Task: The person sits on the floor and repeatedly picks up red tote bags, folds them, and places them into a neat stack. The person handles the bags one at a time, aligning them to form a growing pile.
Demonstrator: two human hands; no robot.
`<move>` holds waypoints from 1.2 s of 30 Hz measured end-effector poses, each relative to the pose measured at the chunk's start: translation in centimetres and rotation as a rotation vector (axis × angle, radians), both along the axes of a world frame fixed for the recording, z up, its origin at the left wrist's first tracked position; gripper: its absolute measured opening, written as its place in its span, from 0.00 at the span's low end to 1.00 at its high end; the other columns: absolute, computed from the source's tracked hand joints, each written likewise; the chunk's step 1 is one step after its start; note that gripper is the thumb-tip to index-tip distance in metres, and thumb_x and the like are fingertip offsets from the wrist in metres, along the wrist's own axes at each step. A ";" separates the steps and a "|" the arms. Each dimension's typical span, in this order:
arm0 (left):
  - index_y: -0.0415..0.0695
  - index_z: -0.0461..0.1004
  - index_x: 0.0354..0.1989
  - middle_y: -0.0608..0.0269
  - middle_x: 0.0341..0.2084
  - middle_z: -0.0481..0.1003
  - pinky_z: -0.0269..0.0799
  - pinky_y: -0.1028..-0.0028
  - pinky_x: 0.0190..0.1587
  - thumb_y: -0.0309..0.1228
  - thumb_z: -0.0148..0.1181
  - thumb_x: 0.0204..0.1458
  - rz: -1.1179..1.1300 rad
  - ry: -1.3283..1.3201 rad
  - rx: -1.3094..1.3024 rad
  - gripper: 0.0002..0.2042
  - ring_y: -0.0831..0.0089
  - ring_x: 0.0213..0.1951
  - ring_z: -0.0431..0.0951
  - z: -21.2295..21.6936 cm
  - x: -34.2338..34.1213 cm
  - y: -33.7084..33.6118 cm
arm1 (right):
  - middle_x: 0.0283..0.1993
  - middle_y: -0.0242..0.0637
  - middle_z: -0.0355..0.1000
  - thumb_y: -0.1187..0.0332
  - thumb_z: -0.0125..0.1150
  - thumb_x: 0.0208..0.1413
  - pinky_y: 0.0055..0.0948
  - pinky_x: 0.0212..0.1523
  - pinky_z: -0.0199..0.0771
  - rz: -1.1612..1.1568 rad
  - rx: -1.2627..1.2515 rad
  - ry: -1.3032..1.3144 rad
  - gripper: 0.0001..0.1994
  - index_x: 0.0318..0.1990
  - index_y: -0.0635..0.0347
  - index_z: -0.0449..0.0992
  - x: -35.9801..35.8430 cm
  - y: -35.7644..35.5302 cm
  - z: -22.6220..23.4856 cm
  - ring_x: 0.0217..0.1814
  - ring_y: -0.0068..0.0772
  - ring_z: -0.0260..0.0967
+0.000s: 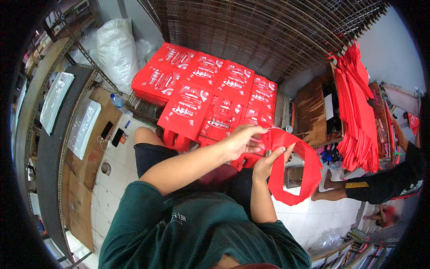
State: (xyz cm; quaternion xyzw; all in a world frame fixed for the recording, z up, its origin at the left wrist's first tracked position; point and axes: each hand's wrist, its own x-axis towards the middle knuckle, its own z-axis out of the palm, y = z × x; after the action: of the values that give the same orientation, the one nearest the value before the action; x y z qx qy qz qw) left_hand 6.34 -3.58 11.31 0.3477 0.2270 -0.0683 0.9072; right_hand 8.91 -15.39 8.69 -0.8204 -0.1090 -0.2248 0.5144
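Note:
A wide red fabric strap (309, 179) hangs in a large loop to the right of my lap. My left hand (245, 142) pinches its upper end between thumb and fingers. Close beside it, my right hand (270, 165) is closed on the strap, with the thumb on top. Whether the strap is joined to a bag cannot be made out. Just beyond my hands lie stacks of flat red fabric bags (186, 110) with white print, some overlapping. Red handle loops (172, 140) dangle from the near edge of the pile, over my knees.
A wire rack (251, 31) rises behind the bags. Bundled red fabric pieces (356, 112) hang at the right, near another person's legs (333, 186). At left are a plastic bottle (117, 101), phones (118, 136), a large white sack (117, 51) and a dark shelf (58, 157).

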 end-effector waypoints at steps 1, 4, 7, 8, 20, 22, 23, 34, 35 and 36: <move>0.49 0.71 0.33 0.69 0.26 0.69 0.71 0.79 0.27 0.41 0.61 0.45 -0.011 0.007 0.001 0.12 0.77 0.27 0.73 -0.2 -0.1 0.4 | 0.58 0.67 0.54 0.58 0.30 0.63 0.40 0.60 0.53 0.023 0.025 -0.005 0.28 0.57 0.81 0.52 0.1 0.1 -0.2 0.61 0.56 0.54; 0.48 0.70 0.30 0.68 0.24 0.69 0.71 0.81 0.25 0.43 0.62 0.44 -0.009 0.038 -0.009 0.13 0.77 0.25 0.71 -1.1 -0.4 0.8 | 0.60 0.65 0.52 0.60 0.32 0.63 0.41 0.62 0.49 0.116 0.058 -0.032 0.27 0.57 0.80 0.53 0.2 -0.2 -0.9 0.64 0.54 0.50; 0.47 0.70 0.29 0.67 0.24 0.69 0.71 0.81 0.25 0.43 0.63 0.44 0.026 0.155 -0.130 0.14 0.77 0.25 0.71 -1.0 -0.5 1.1 | 0.61 0.60 0.53 0.61 0.34 0.63 0.40 0.62 0.48 0.196 0.022 -0.033 0.25 0.58 0.76 0.55 0.4 -0.8 -1.3 0.64 0.51 0.50; 0.47 0.70 0.29 0.67 0.23 0.69 0.71 0.82 0.26 0.43 0.63 0.43 0.042 0.174 -0.094 0.14 0.77 0.25 0.71 -1.0 -0.7 0.9 | 0.60 0.60 0.55 0.62 0.35 0.63 0.40 0.62 0.49 0.198 0.016 -0.005 0.24 0.57 0.76 0.56 0.0 -0.8 -0.8 0.63 0.51 0.52; 0.46 0.61 0.54 0.66 0.40 0.72 0.71 0.71 0.46 0.23 0.52 0.46 0.084 -0.073 -0.059 0.24 0.75 0.40 0.74 -2.8 -2.2 0.9 | 0.63 0.53 0.48 0.52 0.47 0.55 0.46 0.61 0.50 0.467 0.186 -0.162 0.33 0.60 0.70 0.53 -1.3 -2.5 -6.3 0.62 0.50 0.52; 0.45 0.57 0.59 0.62 0.47 0.71 0.70 0.69 0.48 0.22 0.50 0.45 0.054 -0.141 -0.056 0.28 0.72 0.44 0.73 -2.8 -2.9 2.2 | 0.63 0.45 0.52 0.47 0.50 0.52 0.47 0.61 0.49 0.569 0.742 0.433 0.34 0.59 0.64 0.56 -0.9 -3.6 -12.4 0.62 0.45 0.52; 0.45 0.57 0.59 0.62 0.47 0.71 0.70 0.69 0.48 0.22 0.50 0.45 0.055 -0.134 -0.026 0.28 0.72 0.44 0.74 -2.9 -3.4 3.0 | 0.60 0.42 0.57 0.45 0.47 0.52 0.48 0.61 0.51 0.733 1.078 0.815 0.33 0.58 0.62 0.58 -0.7 -5.0 -14.2 0.61 0.45 0.54; 0.44 0.54 0.61 0.60 0.43 0.72 0.73 0.71 0.45 0.21 0.48 0.46 0.019 0.050 0.201 0.29 0.73 0.42 0.74 -7.3 -8.7 9.0 | 0.44 0.40 0.70 0.79 0.44 0.48 0.29 0.48 0.70 0.684 0.870 1.307 0.24 0.57 0.67 0.59 3.1 -6.2 -17.8 0.45 0.30 0.69; 0.44 0.53 0.62 0.61 0.43 0.72 0.73 0.71 0.44 0.21 0.47 0.46 0.019 0.056 0.210 0.30 0.73 0.42 0.74 -7.5 -8.9 9.3 | 0.42 0.40 0.71 0.80 0.44 0.47 0.27 0.46 0.71 0.681 0.786 1.267 0.25 0.57 0.67 0.58 3.5 -6.0 -18.2 0.42 0.29 0.70; 0.44 0.53 0.62 0.61 0.43 0.72 0.74 0.71 0.44 0.20 0.47 0.46 0.019 0.062 0.221 0.30 0.73 0.42 0.74 -7.8 -8.9 9.6 | 0.36 0.36 0.72 0.84 0.44 0.45 0.23 0.40 0.72 0.607 0.753 1.249 0.26 0.56 0.66 0.61 3.3 -4.8 -15.5 0.36 0.24 0.70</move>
State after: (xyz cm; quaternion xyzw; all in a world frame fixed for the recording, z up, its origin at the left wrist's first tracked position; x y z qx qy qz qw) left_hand -2.60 6.05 3.49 0.4411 0.2642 -0.0451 0.8565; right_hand 12.26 -20.17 -6.80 -0.4998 0.0645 0.4057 0.7626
